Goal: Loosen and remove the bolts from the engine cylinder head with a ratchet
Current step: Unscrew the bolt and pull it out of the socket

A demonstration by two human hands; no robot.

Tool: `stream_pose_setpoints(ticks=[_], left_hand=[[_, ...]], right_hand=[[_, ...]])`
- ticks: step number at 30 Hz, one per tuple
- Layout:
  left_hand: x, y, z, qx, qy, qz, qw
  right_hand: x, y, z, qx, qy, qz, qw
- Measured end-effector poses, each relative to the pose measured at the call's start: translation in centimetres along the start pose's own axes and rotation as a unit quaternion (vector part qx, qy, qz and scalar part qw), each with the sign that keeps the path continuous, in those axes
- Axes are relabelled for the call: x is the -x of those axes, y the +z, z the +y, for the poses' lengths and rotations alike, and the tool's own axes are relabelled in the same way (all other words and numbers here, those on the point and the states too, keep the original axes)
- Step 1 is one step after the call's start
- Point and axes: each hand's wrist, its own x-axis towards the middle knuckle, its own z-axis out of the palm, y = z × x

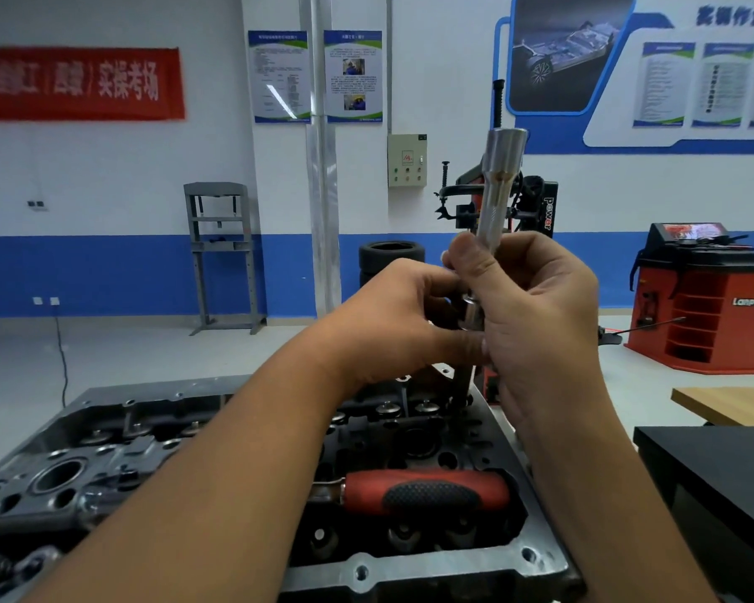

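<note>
Forearms: both cross low over the cylinder head (pixel 475 576), which fills the near foreground.
Ratchet: its red-and-black handle (pixel 427 491) lies loose on the head near the right edge, held by neither hand.
Right hand (pixel 540 324): curled round the lower end of a long socket (pixel 499 185), held upright above the head's far right corner.
Left hand (pixel 392 324): fingers pinch at a small bright fitting (pixel 473 313) at the socket's base; what is gripped behind it cannot be told.
Bolts: none clearly picked out; the far right corner is hidden by the hands.
Risk: the fitting may slip from the pinch and drop into an open bore of the head.
Risk: a knock from an arm may roll the handle off the head.
</note>
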Motion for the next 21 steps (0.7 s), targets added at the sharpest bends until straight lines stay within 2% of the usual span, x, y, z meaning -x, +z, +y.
stream_pose_setpoints(ticks=[6, 10, 13, 16, 21], left_hand=[[0.19, 0.02, 0.32, 0.104, -0.034, -0.052, 0.993], [0.13, -0.08, 0.2, 0.057, -0.036, -0.022, 0.997], [0.08, -0.38, 0.25, 0.011, -0.033, 0.022, 0.999], [0.08, -0.52, 0.28, 0.006, -0.036, 0.042, 0.998], [0.11, -0.36, 0.35, 0.018, -0.044, -0.007, 0.999]], right_hand=[[0.01, -0.26, 0.08, 0.005, -0.003, -0.018, 1.0], [0.0, -0.26, 0.2, -0.013, 0.021, -0.052, 0.998], [0.09, -0.28, 0.13, -0.033, -0.002, -0.022, 0.999], [0.1, -0.35, 0.32, -0.002, -0.028, -0.006, 1.0], [-0.14, -0.49, 0.99, 0.035, -0.028, -0.004, 0.999]])
